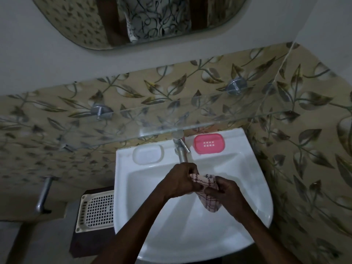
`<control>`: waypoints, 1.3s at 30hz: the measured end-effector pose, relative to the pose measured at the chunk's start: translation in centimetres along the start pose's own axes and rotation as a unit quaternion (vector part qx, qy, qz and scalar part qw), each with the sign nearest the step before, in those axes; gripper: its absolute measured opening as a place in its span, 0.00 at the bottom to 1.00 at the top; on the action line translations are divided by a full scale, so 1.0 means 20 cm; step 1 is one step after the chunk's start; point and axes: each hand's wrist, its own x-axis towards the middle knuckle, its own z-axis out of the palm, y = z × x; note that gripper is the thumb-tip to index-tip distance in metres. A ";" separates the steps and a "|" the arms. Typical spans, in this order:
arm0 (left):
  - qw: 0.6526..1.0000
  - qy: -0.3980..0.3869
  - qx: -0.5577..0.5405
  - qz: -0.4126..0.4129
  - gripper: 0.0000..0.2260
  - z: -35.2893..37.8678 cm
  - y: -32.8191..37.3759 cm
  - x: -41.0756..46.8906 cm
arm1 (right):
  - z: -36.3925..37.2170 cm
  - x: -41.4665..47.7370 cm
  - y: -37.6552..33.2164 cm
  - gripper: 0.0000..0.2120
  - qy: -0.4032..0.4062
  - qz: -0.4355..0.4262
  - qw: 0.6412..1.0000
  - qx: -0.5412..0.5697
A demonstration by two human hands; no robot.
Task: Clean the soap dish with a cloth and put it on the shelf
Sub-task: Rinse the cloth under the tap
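Note:
A pink soap dish (209, 144) with drain holes lies on the back rim of the white sink (253, 180), right of the tap. A white soap dish (148, 154) lies on the rim left of the tap. Over the basin, my left hand (182, 179) and my right hand (223, 189) both grip a pink checked cloth (206, 195), bunched between them with one corner hanging down. A clear glass shelf (133, 122) runs along the wall above the sink, with nothing on it.
A steel tap (181, 147) rises at the back of the sink, just behind my left hand. A cream mesh basket (97, 210) on a dark stand sits left of the sink. A metal rod (43, 195) juts from the left wall. A mirror (141, 20) hangs above.

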 end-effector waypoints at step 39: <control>0.922 0.230 -0.305 0.060 0.20 0.13 -0.46 -0.49 | 0.51 -0.10 -0.22 0.12 -0.023 0.102 0.986 0.129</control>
